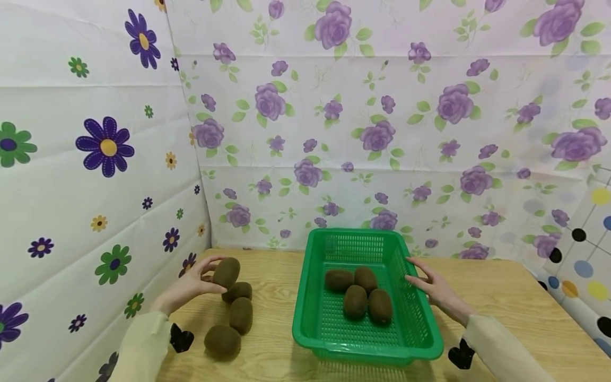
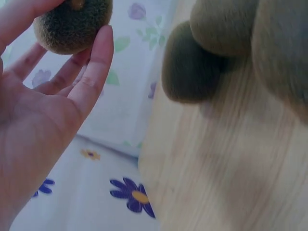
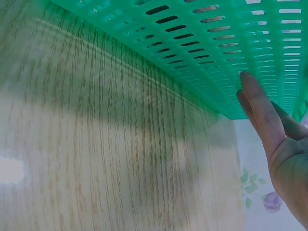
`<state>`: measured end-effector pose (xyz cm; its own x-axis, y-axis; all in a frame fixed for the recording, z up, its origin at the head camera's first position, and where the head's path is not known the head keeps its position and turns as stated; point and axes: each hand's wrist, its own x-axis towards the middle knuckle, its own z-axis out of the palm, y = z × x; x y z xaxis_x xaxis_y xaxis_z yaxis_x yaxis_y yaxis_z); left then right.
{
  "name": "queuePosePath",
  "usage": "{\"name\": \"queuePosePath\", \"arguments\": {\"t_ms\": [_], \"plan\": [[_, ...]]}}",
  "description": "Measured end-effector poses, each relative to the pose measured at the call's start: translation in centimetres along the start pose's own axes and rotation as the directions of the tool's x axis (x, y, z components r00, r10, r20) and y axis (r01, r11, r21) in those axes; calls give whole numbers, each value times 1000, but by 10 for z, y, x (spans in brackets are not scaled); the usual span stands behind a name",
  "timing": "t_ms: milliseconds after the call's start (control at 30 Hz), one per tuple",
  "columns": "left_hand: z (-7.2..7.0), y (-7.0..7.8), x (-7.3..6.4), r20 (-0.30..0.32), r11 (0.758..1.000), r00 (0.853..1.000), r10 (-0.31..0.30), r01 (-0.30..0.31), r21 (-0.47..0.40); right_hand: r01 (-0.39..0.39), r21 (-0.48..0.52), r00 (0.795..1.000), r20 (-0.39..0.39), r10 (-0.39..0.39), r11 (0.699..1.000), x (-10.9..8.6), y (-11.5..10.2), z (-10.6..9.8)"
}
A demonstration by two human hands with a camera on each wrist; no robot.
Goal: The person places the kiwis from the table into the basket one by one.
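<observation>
In the head view my left hand (image 1: 193,284) holds a brown kiwi (image 1: 226,272) by its fingertips, raised above the table. The left wrist view shows the thumb and fingers around this kiwi (image 2: 74,29). Just beside and below it, three more kiwis lie on the table: one at the back (image 1: 240,291), one in the middle (image 1: 241,315) and one in front (image 1: 223,341). My right hand (image 1: 439,289) grips the right rim of a green plastic basket (image 1: 305,297), with some fingers against its outer slotted wall (image 3: 202,43). Several kiwis (image 1: 355,302) sit together inside the basket.
The wooden table (image 1: 272,318) ends at a wall covered in purple-rose cloth (image 1: 305,132) behind the basket. On the left a flower-patterned cloth (image 1: 95,201) stands close to my left arm. Dotted cloth (image 1: 584,265) hangs at the far right.
</observation>
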<state>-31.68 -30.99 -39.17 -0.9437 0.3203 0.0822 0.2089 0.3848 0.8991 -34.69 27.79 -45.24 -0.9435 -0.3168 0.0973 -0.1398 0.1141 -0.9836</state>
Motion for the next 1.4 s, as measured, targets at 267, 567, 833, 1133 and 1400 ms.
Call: {"name": "queuePosePath", "arguments": {"t_ms": [267, 567, 833, 1133, 1400], "plan": [[16, 11, 10, 12, 999, 999, 35, -35, 10, 8, -16, 1000, 0, -8, 1000, -1, -1, 1], [30, 27, 23, 32, 1000, 999, 18, -18, 2, 13, -24, 1000, 13, -13, 1000, -2, 0, 1], [39, 42, 33, 38, 998, 997, 61, -61, 3, 18, -13, 1000, -3, -19, 1000, 0, 1, -1], [53, 64, 36, 62, 998, 997, 51, -48, -51, 11, -17, 1000, -4, -11, 1000, -1, 0, -1], [64, 68, 46, 88, 996, 994, 65, -59, -73, -6, -30, 1000, -19, 5, 1000, -1, 0, 0]]}}
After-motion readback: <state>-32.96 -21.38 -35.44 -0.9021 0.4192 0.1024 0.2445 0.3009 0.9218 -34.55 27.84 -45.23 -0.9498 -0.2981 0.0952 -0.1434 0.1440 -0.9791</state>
